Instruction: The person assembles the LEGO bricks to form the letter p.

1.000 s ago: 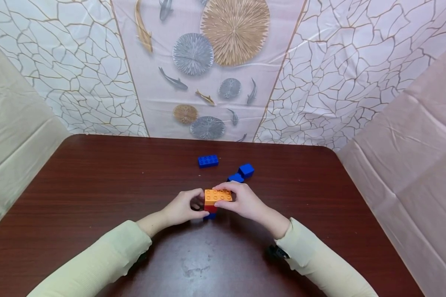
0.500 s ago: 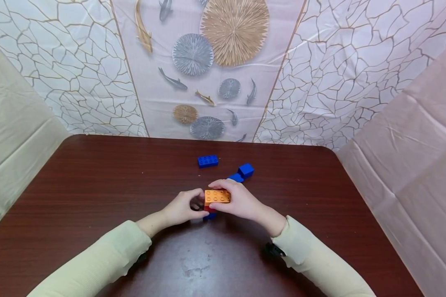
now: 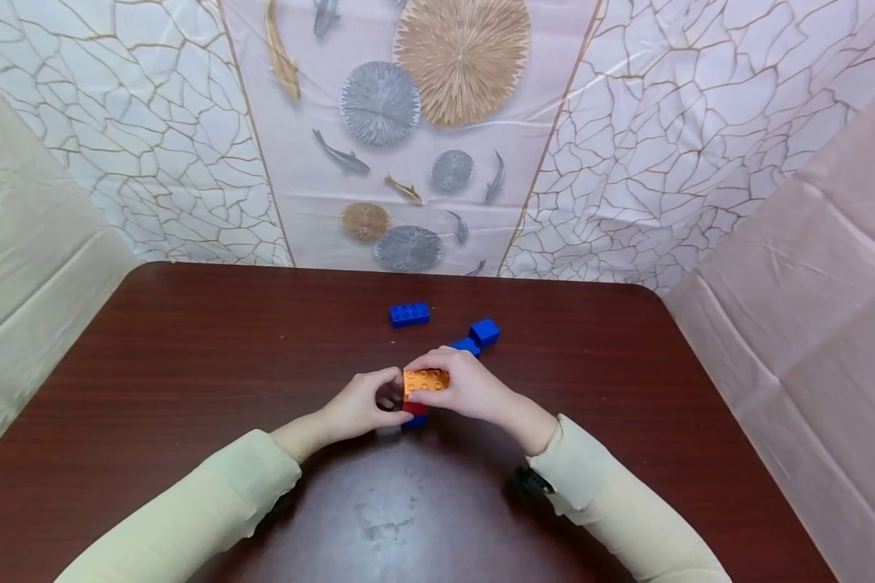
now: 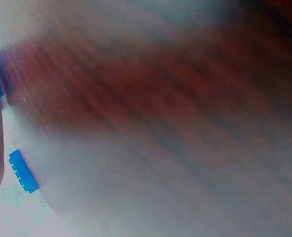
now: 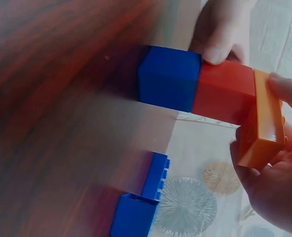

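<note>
On the table stands a short stack: a blue block (image 5: 168, 79) at the bottom, a red block (image 5: 225, 91) on it, and a studded orange brick (image 3: 424, 380) at the top. The orange brick juts out past one side of the red block, as the right wrist view shows. My right hand (image 3: 474, 389) pinches the orange brick between thumb and fingers, covering its right end. From the left, my left hand (image 3: 357, 407) holds the lower stack, its thumb at the seam of the red and blue blocks.
A flat blue brick (image 3: 409, 314) with studs lies behind the stack on the dark wooden table (image 3: 189, 348). Two more blue pieces, a block (image 3: 484, 332) and one partly hidden brick (image 3: 465, 346), lie behind my right hand. A patterned cloth backdrop (image 3: 379, 178) hangs beyond the table.
My right hand has shifted a little left along the orange brick and now covers more of its studs. The left hand keeps its place on the stack.
</note>
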Tool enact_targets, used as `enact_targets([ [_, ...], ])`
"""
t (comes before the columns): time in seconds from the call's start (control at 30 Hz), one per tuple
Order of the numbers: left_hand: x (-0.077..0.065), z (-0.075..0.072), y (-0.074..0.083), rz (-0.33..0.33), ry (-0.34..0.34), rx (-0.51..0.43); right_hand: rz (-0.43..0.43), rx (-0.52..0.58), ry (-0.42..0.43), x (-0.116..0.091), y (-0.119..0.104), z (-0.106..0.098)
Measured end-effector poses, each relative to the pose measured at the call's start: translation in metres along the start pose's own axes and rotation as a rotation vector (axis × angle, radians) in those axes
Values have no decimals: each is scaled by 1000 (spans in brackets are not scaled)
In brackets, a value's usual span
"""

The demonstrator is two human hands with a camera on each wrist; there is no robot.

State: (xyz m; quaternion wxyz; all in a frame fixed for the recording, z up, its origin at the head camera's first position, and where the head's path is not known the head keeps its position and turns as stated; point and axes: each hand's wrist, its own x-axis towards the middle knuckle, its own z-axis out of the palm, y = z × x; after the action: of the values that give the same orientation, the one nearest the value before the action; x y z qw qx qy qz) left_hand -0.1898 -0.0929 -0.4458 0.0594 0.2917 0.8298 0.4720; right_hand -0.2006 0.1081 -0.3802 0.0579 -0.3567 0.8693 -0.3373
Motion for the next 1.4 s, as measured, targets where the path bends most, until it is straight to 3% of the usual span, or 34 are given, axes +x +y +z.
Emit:
enact_targets([
  [0.37, 0, 0, 1, -15, -14, 0, -3, 50, -69, -6, 11, -6],
  [1.0, 1, 0, 2, -28, -20, 7, 1, 69, -78, -12, 17, -14],
  [1.17, 2, -1, 1, -11, -18, 5, 11, 39, -89, -10, 17, -15],
  [1.3, 1, 0, -1, 42, -11, 7, -11, 33, -85, -7, 17, -13],
  [1.4, 0, -1, 5, 32, -14, 6, -24, 23, -79, -4, 16, -10],
])
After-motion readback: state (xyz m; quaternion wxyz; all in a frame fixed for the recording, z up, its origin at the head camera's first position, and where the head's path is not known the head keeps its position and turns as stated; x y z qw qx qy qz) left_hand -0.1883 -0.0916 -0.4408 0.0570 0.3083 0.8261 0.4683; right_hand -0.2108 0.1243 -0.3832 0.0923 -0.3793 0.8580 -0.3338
